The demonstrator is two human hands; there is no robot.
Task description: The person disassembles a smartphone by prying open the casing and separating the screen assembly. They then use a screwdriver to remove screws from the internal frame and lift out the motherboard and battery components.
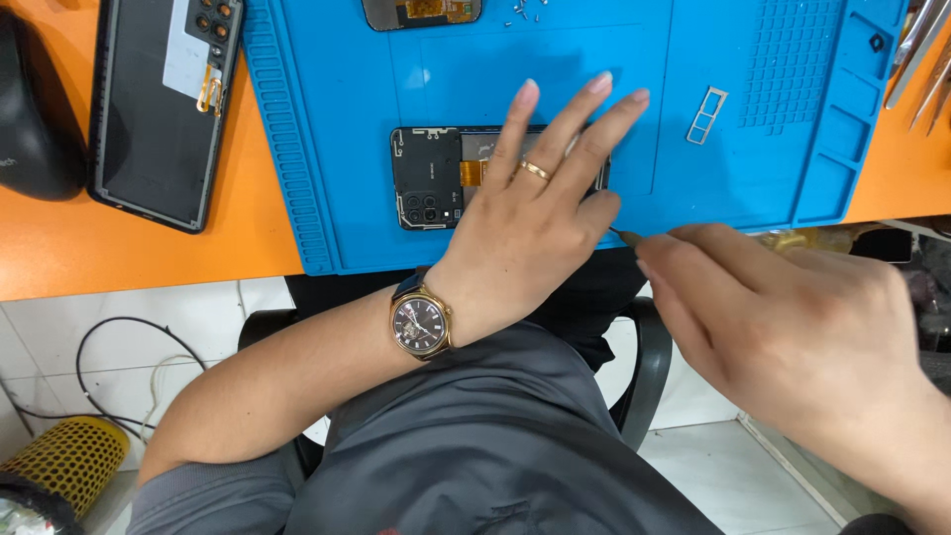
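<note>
- The big blue mat (327, 149) lies on the orange table (119, 253), and the work happens near its front edge.
- A second phone back (163, 104) rests far left, half off the mat. Best to leave it there, out of the way.
- The open phone (428, 176) lies flat in the middle of the mat, its dark inside facing up.
- The left hand (530, 233) lies on the phone with its fingers spread out wide. I think pressing down flat and even is good, so the phone does not slide.
- The right hand (792, 327) comes in from the right, fingers pinched together on a thin tool (626, 236).
- The tool tip sits just beside the phone's near right corner, under the left thumb. I think it should go in slow and low, so nothing inside gets scratched.
- A small tray piece (705, 114) lies to the right on the mat.
- Tiny screws (525, 10) sit far back. Careful elbows keep them from rolling.
</note>
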